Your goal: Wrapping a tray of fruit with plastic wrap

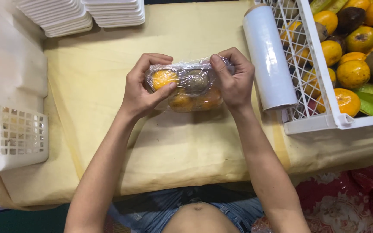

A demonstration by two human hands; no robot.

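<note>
Wrapped pack: a small tray of oranges under clear film [185,88], held just above the middle of the bench [109,86], nearer its far edge than its near one.
Long axis: runs left to right, parallel to the far edge, so each short end faces one hand.
Left hand [141,88]: at the pack's left end, fingers curled over the top, thumb pressed flat on the film across the front; grip closed around that end.
Right hand [235,80]: at the right end, fingers folded tight and pinching film at the top corner; grip closed on the pack.
Nearer hand: neither; the pack sits between both, touching both.
Film roll [269,56]: lies just right of the right hand, pointing towards the far edge, against the white fruit crate [324,92].
Far-left corner: stacked white trays [80,15].
Left edge: a white basket [14,138].
</note>
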